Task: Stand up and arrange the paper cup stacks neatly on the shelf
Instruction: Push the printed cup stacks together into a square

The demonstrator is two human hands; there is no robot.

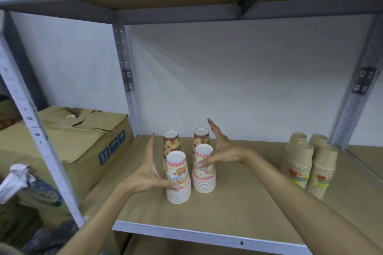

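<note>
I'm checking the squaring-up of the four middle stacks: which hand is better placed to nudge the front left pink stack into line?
Left. The left hand already has its thumb on the front left pink stack; the right hand is across at the front right stack.

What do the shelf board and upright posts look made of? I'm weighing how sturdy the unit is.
Shelf board: seemingly matte brown fibreboard or wood, plain and grainless. Upright posts: apparently grey-painted metal, judging by punched hole rows and bolted brackets.
</note>
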